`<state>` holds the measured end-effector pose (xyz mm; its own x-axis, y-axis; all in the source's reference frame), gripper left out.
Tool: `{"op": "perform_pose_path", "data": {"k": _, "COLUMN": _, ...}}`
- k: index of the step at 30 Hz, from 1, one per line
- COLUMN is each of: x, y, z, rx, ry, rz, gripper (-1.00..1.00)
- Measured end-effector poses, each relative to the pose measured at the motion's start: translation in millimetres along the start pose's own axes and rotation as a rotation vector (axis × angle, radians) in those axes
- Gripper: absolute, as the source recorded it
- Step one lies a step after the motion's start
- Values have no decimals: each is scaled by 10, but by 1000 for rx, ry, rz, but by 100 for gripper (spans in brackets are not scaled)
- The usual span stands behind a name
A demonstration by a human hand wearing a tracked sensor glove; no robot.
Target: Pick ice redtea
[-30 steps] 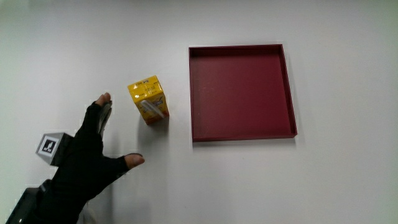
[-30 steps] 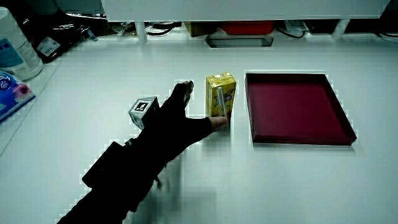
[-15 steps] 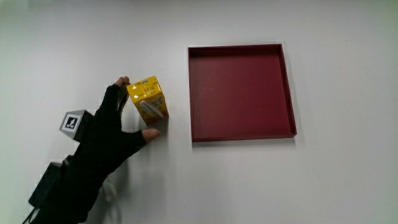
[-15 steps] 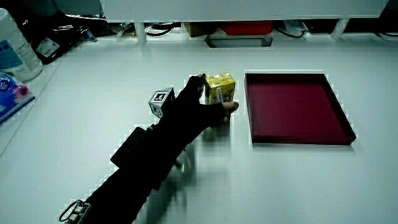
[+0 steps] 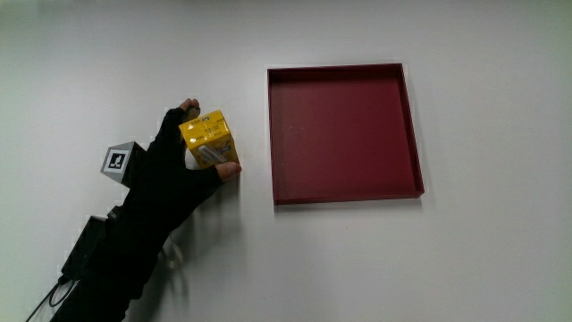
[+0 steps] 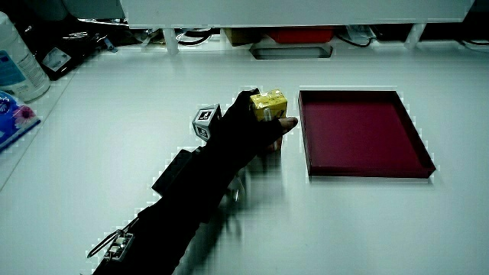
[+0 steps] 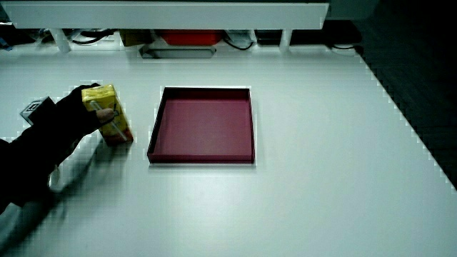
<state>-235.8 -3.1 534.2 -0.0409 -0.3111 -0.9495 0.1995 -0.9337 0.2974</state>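
A small yellow drink carton, the ice redtea (image 5: 208,141) (image 6: 268,105) (image 7: 107,116), stands on the white table beside a dark red tray (image 5: 342,132) (image 6: 363,134) (image 7: 203,126). The hand (image 5: 183,165) (image 6: 248,126) (image 7: 71,114) in its black glove wraps around the carton, fingers on the side away from the tray and thumb (image 5: 227,170) at its nearer face. The carton leans a little in the grasp. The patterned cube (image 5: 119,161) (image 6: 205,121) sits on the back of the hand.
The red tray has low walls and holds nothing. In a side view, a white bottle (image 6: 17,59) and a blue packet (image 6: 15,116) lie at the table's edge, away from the hand. A low partition (image 6: 290,9) (image 7: 164,14) runs along the table.
The hand has moved from the bare table up to the carton and closed around it. The carton has tipped slightly in the grasp.
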Motion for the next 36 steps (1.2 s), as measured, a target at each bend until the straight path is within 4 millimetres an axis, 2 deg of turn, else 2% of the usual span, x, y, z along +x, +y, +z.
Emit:
{"op": "perform_pose_path", "data": {"k": 4, "x": 4, "y": -5, "z": 15, "rx": 13, "ry": 5, "rz": -6, "gripper": 0}}
{"op": "perform_pose_path", "data": {"k": 15, "x": -33, "y": 25, "z": 149, "rx": 37, "ry": 26, "rz": -32, "gripper": 50}}
{"op": "perform_pose_path", "data": {"k": 26, "x": -35, "y": -13, "z": 156, "rx": 66, "ry": 28, "rz": -80, "gripper": 100}}
{"op": "perform_pose_path", "data": {"k": 29, "x": -51, "y": -4, "z": 164, "rx": 68, "ry": 26, "rz": -97, "gripper": 100}}
{"op": "perform_pose_path", "data": {"k": 36, "x": 235, "y": 77, "z": 2, "rx": 18, "ry": 33, "rz": -155, "gripper": 100}}
